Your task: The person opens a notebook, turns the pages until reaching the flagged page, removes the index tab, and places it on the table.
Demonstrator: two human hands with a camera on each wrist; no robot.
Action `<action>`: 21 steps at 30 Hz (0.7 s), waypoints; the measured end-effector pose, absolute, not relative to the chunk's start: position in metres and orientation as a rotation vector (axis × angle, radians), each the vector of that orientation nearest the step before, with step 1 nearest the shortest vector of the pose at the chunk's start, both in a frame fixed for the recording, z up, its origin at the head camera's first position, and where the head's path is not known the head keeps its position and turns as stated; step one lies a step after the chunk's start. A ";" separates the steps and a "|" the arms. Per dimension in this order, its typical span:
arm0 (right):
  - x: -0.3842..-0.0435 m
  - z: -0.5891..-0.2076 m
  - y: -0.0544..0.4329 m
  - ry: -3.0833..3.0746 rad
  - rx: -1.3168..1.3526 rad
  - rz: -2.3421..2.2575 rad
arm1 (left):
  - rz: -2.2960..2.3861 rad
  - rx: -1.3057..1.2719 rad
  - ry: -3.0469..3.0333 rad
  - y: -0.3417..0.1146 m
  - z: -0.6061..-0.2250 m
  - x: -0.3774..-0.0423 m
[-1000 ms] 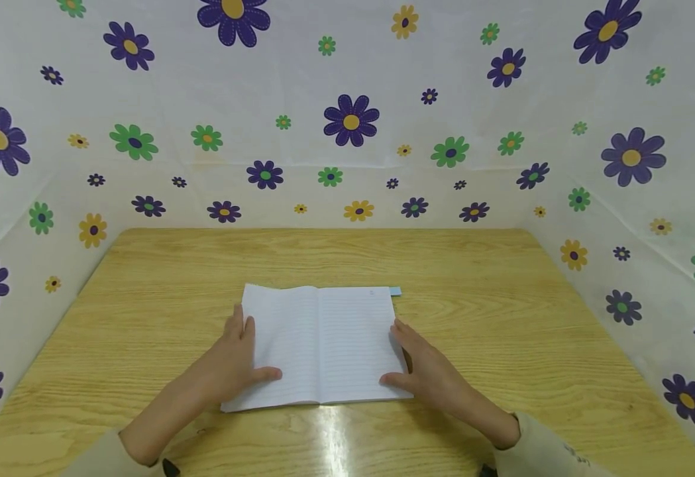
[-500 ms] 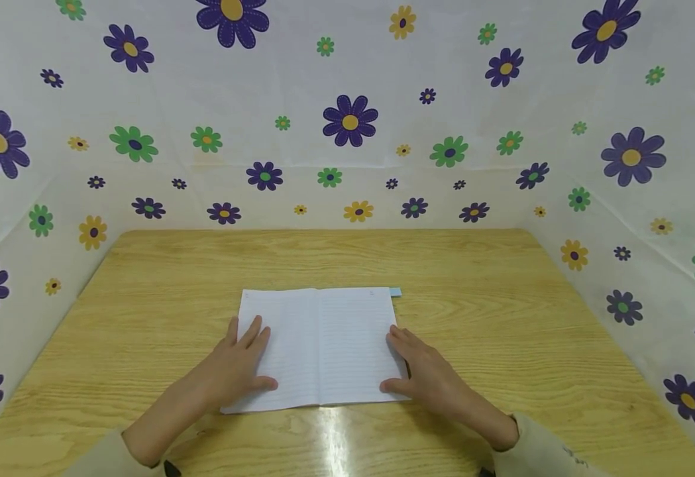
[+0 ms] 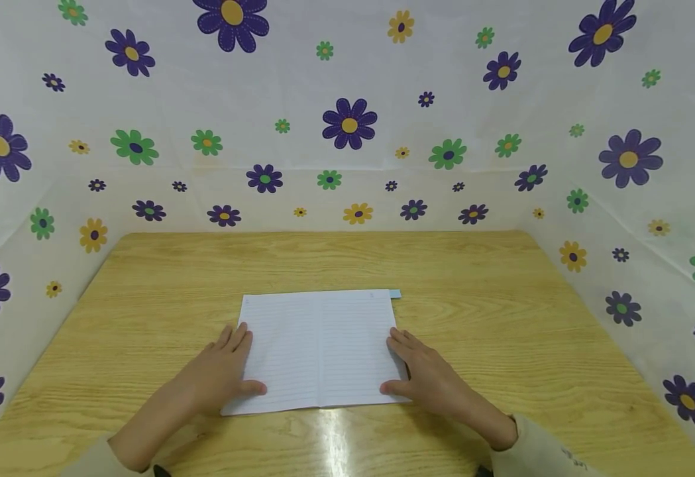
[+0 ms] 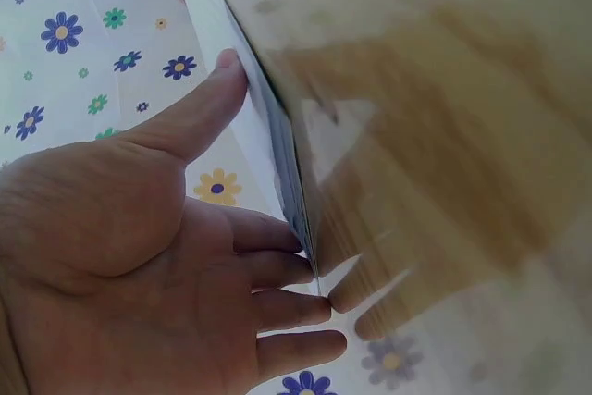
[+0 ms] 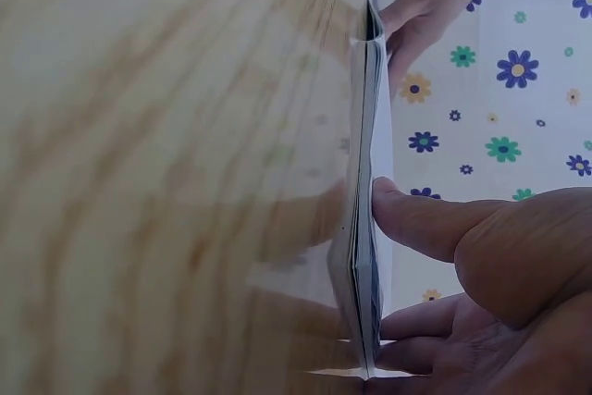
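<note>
An open lined notebook (image 3: 320,351) lies flat on the wooden table, its two white pages facing up. My left hand (image 3: 218,374) rests on the left page's outer edge, fingers extended and thumb on the paper near the lower corner. In the left wrist view the left hand (image 4: 139,256) has its thumb on the page and its fingertips along the edge. At the opposite edge, my right hand (image 3: 427,377) lies with its fingers and thumb touching the right page. The right wrist view shows the notebook (image 5: 365,182) edge-on, with the right thumb on its top surface.
A light blue tab (image 3: 395,293) sticks out past the notebook's top right corner. The wooden table (image 3: 502,318) is glossy and reflects light in front. White cloth walls (image 3: 299,149) with printed flowers stand behind it and at both sides.
The left page, earlier slightly raised and curved, now lies flatter. My left hand came down on it, then slid outward to its left edge. The right hand shifted only slightly.
</note>
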State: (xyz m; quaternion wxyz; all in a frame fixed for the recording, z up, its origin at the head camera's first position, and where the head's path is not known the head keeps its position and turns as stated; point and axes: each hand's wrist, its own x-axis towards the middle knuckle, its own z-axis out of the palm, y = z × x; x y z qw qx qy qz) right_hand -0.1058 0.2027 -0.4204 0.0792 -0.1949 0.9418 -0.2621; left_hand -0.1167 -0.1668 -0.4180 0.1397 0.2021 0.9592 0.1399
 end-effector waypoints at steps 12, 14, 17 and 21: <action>-0.107 -0.417 0.201 2.847 -0.604 -0.730 | 0.434 0.623 2.769 -0.176 -0.418 -0.116; -0.108 -0.418 0.201 2.871 -0.607 -0.707 | 0.439 0.624 2.768 -0.176 -0.418 -0.116; -0.110 -0.418 0.200 2.906 -0.575 -0.695 | 0.451 0.625 2.765 -0.176 -0.417 -0.116; -0.114 -0.419 0.199 2.948 -0.519 -0.760 | 0.458 0.628 2.763 -0.176 -0.417 -0.116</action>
